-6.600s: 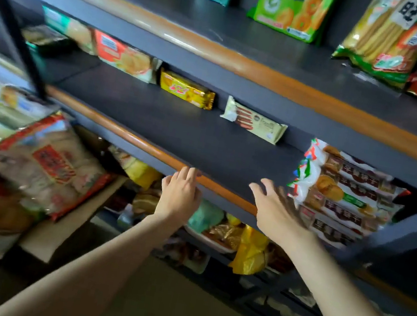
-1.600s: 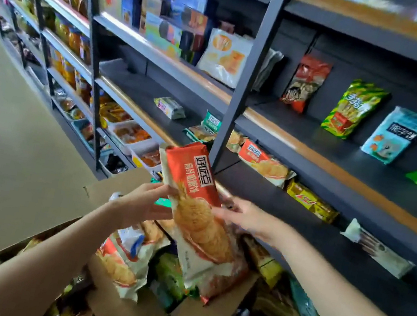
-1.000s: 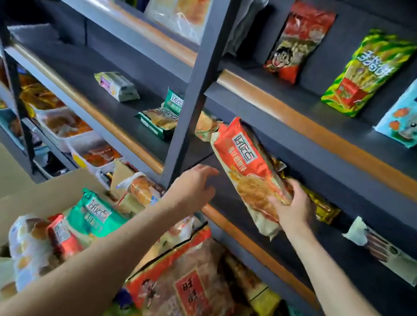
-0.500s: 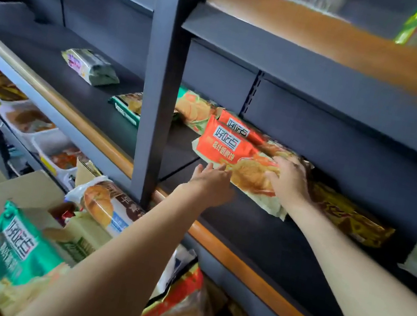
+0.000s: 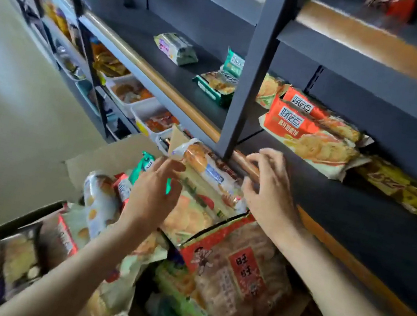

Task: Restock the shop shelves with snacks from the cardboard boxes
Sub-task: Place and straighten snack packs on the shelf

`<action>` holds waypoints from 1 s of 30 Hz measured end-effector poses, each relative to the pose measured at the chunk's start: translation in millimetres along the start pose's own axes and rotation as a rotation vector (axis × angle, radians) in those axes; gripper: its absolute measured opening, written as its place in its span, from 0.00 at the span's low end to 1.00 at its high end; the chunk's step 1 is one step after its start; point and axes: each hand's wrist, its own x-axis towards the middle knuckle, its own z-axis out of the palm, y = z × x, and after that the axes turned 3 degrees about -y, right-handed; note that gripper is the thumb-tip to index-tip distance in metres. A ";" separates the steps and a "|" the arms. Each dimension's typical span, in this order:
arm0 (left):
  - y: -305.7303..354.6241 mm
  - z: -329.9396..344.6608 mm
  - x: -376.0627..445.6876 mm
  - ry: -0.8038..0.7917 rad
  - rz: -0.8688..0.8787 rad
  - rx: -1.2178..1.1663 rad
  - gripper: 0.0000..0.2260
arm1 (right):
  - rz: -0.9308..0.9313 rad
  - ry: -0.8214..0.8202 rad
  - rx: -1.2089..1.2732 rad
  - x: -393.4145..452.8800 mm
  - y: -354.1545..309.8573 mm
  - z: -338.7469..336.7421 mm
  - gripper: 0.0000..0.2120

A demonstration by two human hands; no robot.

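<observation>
**Hands over the box, next pack between them**

Left hand (image 5: 152, 192) hovers above the cardboard box (image 5: 89, 164), fingers loosely spread, nothing gripped. Right hand (image 5: 269, 193) hangs just beside the shelf edge (image 5: 202, 123), fingers gently curled and apart, also holding nothing that I can make out.

Between them lies the likely pick, a clear-wrapped biscuit pack (image 5: 210, 174) on top of the pile. From the left hand it sits at about two o'clock, very near the fingertips; from the right hand it is at roughly nine o'clock, again close. Its long axis runs from ten o'clock to four o'clock, the ten o'clock end raised against the box flap. Both hands look equally near, so a two-handed lift along that axis seems the natural call.

Up on the shelf at one o'clock, two orange biscuit packs (image 5: 308, 139) already lie flat, one overlapping the other, long axes running from ten to four. Bare shelf shows in front of them.
</observation>
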 end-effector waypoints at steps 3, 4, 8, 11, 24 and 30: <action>-41.8 -37.8 -66.3 0.012 -0.200 0.082 0.17 | -0.091 -0.236 -0.008 -29.1 -61.3 28.1 0.16; -51.7 -49.0 -86.4 0.005 -0.247 0.102 0.15 | -0.094 -0.337 0.012 -36.8 -80.3 38.4 0.17; -83.5 -84.6 -151.4 0.006 -0.416 0.158 0.11 | -0.027 -0.642 0.138 -64.4 -138.3 81.6 0.21; -103.5 -100.6 -184.7 -0.029 -0.550 0.174 0.11 | 0.065 -0.708 0.143 -78.5 -163.9 115.2 0.26; -95.8 -123.3 -192.0 -0.100 -0.293 0.375 0.27 | 0.361 -0.584 0.211 -48.6 -175.7 102.2 0.24; -15.2 -122.0 -108.0 -0.233 0.052 0.429 0.43 | 0.187 -0.695 0.432 -41.1 -137.3 -60.4 0.21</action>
